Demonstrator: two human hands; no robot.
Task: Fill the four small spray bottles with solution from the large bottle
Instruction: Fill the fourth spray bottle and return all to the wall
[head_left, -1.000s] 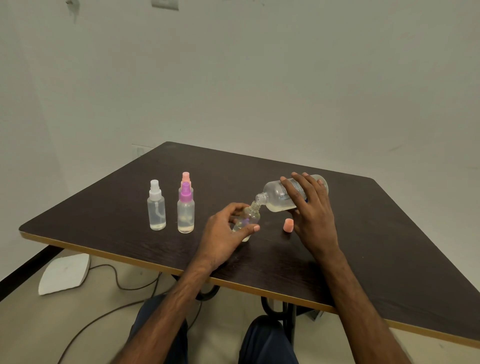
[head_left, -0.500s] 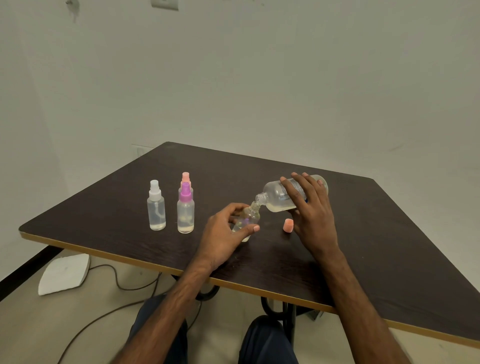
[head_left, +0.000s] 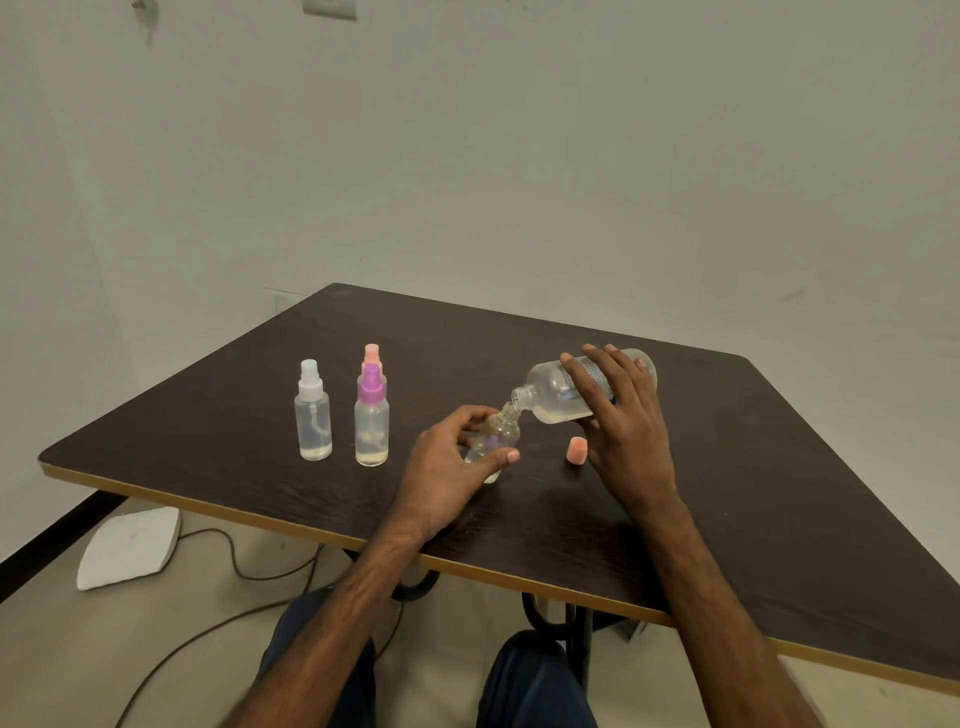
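My right hand grips the large clear bottle, tipped nearly flat with its open mouth against the neck of a small uncapped bottle. That small bottle stands on the dark table, held by my left hand. Pale yellowish liquid lies in the large bottle's lower side. Three capped spray bottles stand at the left: a white-topped one, a purple-topped one and, mostly hidden behind it, a peach-topped one. A peach cap stands on the table beside my right hand.
The table's near edge runs across just above my knees. On the floor at the left lie a white flat object and a dark cable. A pale wall stands behind the table.
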